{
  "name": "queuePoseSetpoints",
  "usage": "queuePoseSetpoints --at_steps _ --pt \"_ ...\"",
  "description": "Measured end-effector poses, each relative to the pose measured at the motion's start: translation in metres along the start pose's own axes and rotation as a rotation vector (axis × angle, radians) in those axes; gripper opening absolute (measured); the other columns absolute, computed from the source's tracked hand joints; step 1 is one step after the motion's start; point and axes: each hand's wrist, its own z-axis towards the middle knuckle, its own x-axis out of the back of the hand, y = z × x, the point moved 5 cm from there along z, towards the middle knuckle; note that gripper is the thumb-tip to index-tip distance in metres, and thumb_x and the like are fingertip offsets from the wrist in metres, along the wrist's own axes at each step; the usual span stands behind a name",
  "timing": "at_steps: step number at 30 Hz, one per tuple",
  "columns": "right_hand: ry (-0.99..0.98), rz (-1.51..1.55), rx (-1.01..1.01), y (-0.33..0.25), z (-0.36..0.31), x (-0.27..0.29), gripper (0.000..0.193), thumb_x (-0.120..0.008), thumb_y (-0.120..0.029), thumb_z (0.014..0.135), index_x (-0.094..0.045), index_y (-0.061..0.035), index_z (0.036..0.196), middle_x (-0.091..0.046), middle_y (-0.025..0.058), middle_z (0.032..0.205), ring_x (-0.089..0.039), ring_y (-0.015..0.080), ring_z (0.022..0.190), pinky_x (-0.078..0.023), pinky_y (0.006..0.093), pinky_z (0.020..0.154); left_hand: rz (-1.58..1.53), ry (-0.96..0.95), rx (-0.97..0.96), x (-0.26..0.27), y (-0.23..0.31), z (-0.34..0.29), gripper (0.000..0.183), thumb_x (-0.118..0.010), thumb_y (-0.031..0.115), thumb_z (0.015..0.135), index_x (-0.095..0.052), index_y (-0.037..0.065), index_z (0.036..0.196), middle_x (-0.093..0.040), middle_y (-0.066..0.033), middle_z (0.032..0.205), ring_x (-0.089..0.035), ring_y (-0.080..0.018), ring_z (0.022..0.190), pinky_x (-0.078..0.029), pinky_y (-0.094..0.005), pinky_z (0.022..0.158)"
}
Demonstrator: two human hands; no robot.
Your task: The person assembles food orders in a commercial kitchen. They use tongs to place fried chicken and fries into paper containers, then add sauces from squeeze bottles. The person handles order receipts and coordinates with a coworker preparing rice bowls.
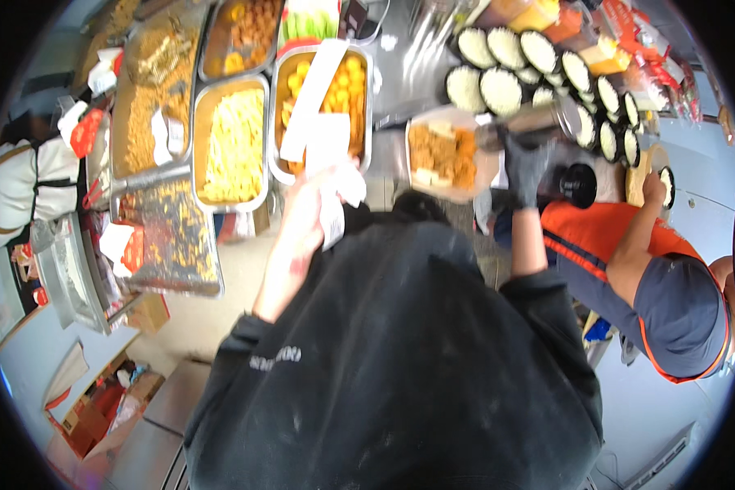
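Observation:
My left hand (306, 208), bare, is closed round several long white paper slips (314, 102), which look like order receipts. They stretch over a steel tray of yellow-orange pieces (358, 90) and cover part of it. My right hand (528, 167) wears a dark glove and reaches beside a white tub (449, 192) of brown and orange food. A grey metal piece (487, 136) shows at the glove's fingertips, over the tub's right side. Just beyond the fingers lies a shiny metal container (543, 120). The gloved fingers are blurred, so their grip on either metal thing is unclear.
Black bowls of white rice (501, 90) stand in rows at the far right. Trays of pale strips (235, 147) and brown crumbs (139, 135) are on the left. A dark round lid or bowl (577, 185) sits near a co-worker in orange and grey (670, 302), whose hand holds another rice bowl.

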Motion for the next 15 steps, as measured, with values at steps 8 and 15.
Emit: queuePoseSetpoints --at_steps 8,15 --pt "-0.054 0.214 0.021 0.011 -0.048 0.016 0.066 -0.086 -0.02 0.072 -0.049 0.0029 0.121 -0.061 0.0136 0.112 -0.06 0.0222 0.098 -0.052 0.0353 0.085 0.004 0.054 0.0 0.004 0.008 -0.007 0.035 -0.05 0.01 0.094 -0.057 -0.01 0.122 -0.068 -0.0185 0.111 -0.067 -0.027 0.099 -0.054 -0.0355 0.086" --pt "-0.059 0.249 -0.092 0.012 -0.045 0.022 0.073 -0.088 -0.019 0.07 -0.044 0.0008 0.125 -0.062 0.0144 0.111 -0.062 0.0222 0.098 -0.054 0.0357 0.083 0.089 -0.046 -0.006 0.006 0.012 0.007 0.031 -0.052 0.014 0.094 -0.057 -0.005 0.119 -0.069 -0.0153 0.108 -0.068 -0.0252 0.094 -0.052 -0.0334 0.077"
